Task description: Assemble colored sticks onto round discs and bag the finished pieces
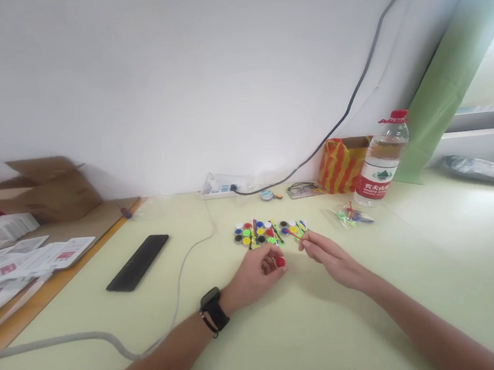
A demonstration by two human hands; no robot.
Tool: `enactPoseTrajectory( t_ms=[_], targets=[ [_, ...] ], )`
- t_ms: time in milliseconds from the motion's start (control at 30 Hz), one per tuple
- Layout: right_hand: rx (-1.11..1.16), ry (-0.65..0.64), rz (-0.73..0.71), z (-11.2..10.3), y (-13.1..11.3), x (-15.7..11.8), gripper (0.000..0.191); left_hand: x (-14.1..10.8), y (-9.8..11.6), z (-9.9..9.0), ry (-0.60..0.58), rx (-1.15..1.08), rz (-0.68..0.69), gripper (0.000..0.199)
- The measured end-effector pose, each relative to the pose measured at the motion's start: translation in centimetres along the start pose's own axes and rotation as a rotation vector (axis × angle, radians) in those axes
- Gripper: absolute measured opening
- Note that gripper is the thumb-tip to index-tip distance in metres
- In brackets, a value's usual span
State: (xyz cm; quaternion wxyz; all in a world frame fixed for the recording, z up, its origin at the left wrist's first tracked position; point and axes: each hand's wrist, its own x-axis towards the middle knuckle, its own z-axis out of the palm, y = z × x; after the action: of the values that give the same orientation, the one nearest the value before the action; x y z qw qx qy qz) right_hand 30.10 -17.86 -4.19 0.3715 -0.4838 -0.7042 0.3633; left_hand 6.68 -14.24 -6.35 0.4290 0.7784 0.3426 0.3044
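Observation:
My left hand (256, 272), with a black watch (212, 307) on its wrist, holds a small round piece with a red centre (280, 261) between thumb and fingers. To its right, my right hand (325, 254) pinches a thin red stick (294, 235) that points up and left. Just beyond both hands lie rows of small round pieces (246, 233) in white, blue, green, yellow, red and black, with thin coloured sticks (254, 231) among them. A clear bag of coloured bits (349, 215) rests farther right.
A water bottle (378, 162) and a striped bag (337, 166) stand at the back right. Glasses (302, 188) and a power strip (218, 189) lie near the wall. A black slab (138, 263), a white cable (179, 274), papers (13, 268) and a cardboard box (60, 190) are left.

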Motion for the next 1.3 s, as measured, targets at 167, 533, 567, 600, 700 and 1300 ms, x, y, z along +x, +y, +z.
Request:
enactPoseTrajectory(
  t_ms=[167,533,567,600,700,1300],
  targets=[
    [-0.023,-0.087,-0.113,1.2,-0.2,-0.3,0.038,0.3,-0.3,-0.1,0.014,-0.054,0.036,0.028],
    [0.181,-0.108,-0.074,3.1,1.4,0.0,0.022,0.0,1.1,-0.1,-0.016,-0.045,0.093,0.025],
    [0.184,-0.105,-0.071,3.2,1.4,0.0,0.021,0.0,1.1,-0.1,-0.023,-0.042,0.089,0.024],
    [0.181,-0.100,-0.069,3.2,1.4,0.1,0.020,0.0,1.2,0.0,-0.025,-0.041,0.085,0.024],
    [0.123,-0.073,-0.063,3.1,1.4,0.2,0.020,0.0,1.2,0.0,-0.014,-0.030,0.081,0.022],
    [-0.086,0.030,-0.211,2.9,1.9,0.3,0.014,0.1,0.3,0.1,-0.011,-0.103,0.030,0.023]
  ],
)
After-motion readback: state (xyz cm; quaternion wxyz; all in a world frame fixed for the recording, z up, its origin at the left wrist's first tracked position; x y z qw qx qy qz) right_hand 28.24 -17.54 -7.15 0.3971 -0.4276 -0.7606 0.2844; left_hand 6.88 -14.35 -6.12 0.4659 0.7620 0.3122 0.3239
